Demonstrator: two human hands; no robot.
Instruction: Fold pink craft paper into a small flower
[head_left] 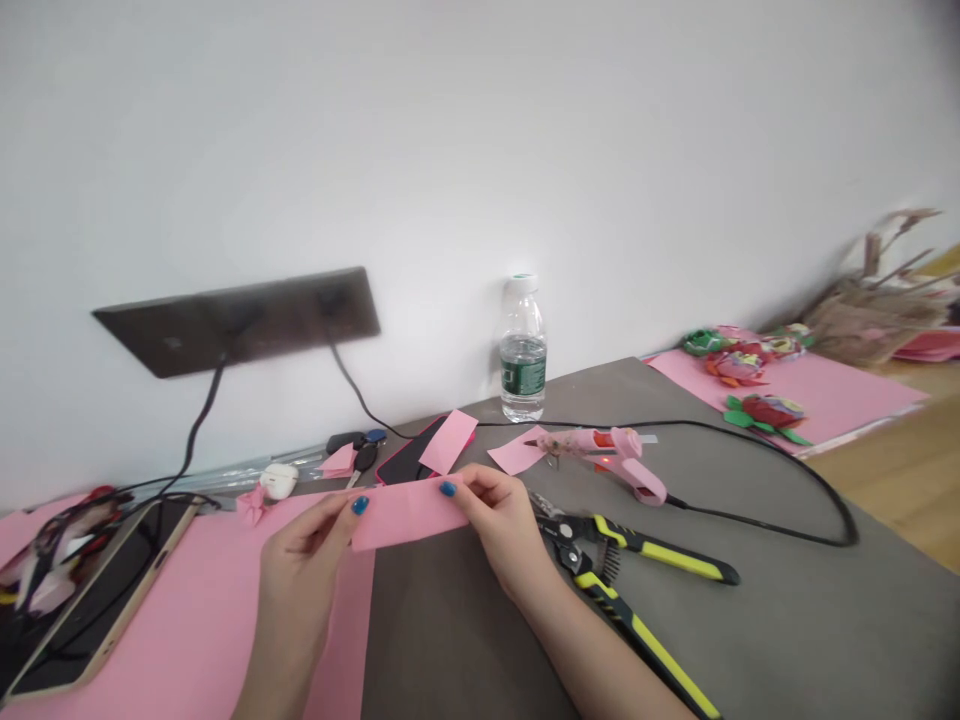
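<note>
A small pink paper strip (pixel 409 514) is stretched between my two hands above the grey table. My left hand (pixel 311 560) pinches its left end between thumb and fingers, over a large pink sheet (pixel 202 590). At the strip's right end, my right hand (pixel 499 525) grips it with the thumb on top. Just right of my right hand lie pliers (pixel 592 550) with yellow and black handles. Behind them a pink glue gun (pixel 600 450) rests on the table, and its tip overlaps a pink paper piece (pixel 517 452).
A water bottle (pixel 523 350) stands by the wall. Phones (pixel 105 610), a white earbud case (pixel 278 481) and keys (pixel 365 457) lie left. A black cable (pixel 750 430) loops across the right side. Paper flowers (pixel 769 412) sit on a pink sheet (pixel 847 393) far right.
</note>
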